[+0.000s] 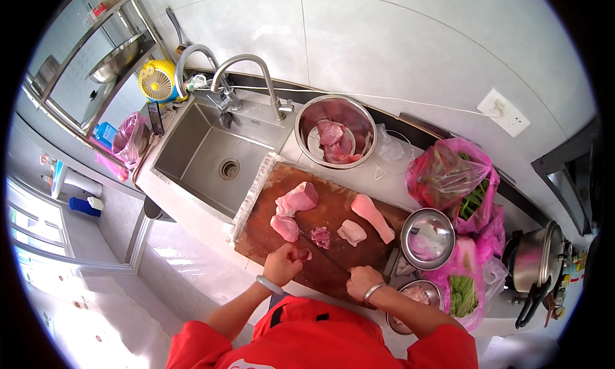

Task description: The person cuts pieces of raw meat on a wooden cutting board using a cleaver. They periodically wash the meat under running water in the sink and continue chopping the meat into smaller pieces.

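Observation:
On the brown wooden cutting board (336, 196) lie a large pink meat chunk (296, 199), another chunk (284, 228), chopped bits (320, 237), a pale piece (351, 232) and a long pink strip (373, 218). My left hand (280, 262), fingers curled, holds a small dark-red meat piece (305, 255) near the board's front left. My right hand (364, 282) is closed on the handle of a long dark knife (328, 259), whose blade points up-left toward that piece; the handle itself is mostly hidden.
A steel sink (198, 167) with faucets is left. A pot of meat (316, 153) sits behind the board. Steel bowls (430, 262), (395, 323), pink bags of greens (477, 177) and a pressure cooker (533, 257) are right. A shelf (62, 116) and yellow fan (156, 83) stand back left.

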Available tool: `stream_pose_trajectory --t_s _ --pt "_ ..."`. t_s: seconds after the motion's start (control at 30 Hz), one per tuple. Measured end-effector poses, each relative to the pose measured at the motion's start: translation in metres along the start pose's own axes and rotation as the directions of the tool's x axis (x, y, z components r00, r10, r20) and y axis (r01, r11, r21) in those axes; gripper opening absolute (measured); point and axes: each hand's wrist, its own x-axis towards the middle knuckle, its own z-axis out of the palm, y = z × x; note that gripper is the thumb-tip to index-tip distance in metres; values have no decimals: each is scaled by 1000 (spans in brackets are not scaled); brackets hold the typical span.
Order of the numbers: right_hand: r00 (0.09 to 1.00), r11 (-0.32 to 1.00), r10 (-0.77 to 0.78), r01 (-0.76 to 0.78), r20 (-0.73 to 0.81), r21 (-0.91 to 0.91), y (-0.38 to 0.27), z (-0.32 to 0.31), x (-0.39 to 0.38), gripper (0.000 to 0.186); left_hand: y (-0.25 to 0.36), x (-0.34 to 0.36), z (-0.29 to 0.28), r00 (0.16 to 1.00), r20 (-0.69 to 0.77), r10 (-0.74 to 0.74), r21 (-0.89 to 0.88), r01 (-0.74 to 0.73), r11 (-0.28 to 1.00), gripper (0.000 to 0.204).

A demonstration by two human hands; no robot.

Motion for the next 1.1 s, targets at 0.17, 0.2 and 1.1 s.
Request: stream_pose_trajectory --t_s 0.17,0.2,1.1 --pt "999 997 -38 39 13 -59 3 5 1 29 -34 -13 18 997 -61 47 232 -32 972 22" --pt "999 997 -42 43 15 -65 3 6 1 28 -38 -14 20 987 -123 106 292 -66 954 23" --pt "984 959 -158 133 -85 -250 11 43 3 17 -67 -4 49 916 37 401 480 -368 796 39"
